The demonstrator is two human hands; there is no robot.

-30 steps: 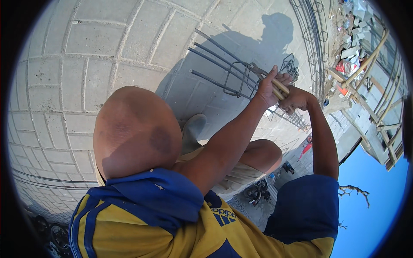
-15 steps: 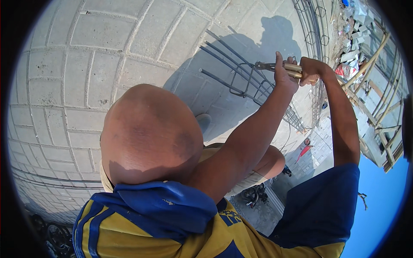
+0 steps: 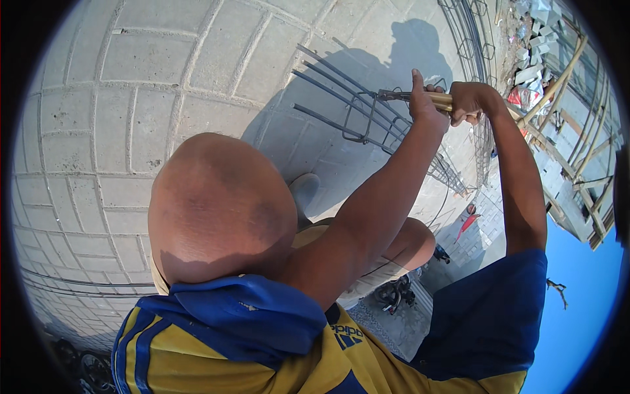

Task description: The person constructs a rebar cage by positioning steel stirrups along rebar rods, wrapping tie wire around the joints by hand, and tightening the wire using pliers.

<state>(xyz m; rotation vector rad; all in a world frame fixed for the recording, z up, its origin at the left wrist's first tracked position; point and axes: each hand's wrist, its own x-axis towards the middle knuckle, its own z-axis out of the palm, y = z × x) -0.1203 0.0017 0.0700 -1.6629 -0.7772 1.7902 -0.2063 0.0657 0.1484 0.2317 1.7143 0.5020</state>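
Note:
My right hand [image 3: 467,100] is closed around the ends of the yellow handles of a pair of pincers [image 3: 440,101]. Close beside it, my left hand [image 3: 428,110] has its thumb pointing up and its other fingers curled about the tool near the handles, partly hidden. The metal jaws of the pincers meet a thin stirrup on a rebar cage [image 3: 369,118], at a corner by one of the long bars. Several bar ends stick out of the cage toward the left. Whether tie wire sits in the jaws is too small to tell.
Grey paving blocks [image 3: 151,59] cover the ground. More rebar cages [image 3: 474,39] lie beyond my hands. Rubble and broken blocks [image 3: 530,65] are heaped at the right, near bamboo poles [image 3: 558,82]. My bare knee [image 3: 220,203] rises at the left, with a parked motorbike [image 3: 397,294] lower down.
The view has shifted slightly, so the cage, hands and pincers appear a little further left. The pincers stay at the same stirrup corner, and both hands keep their hold.

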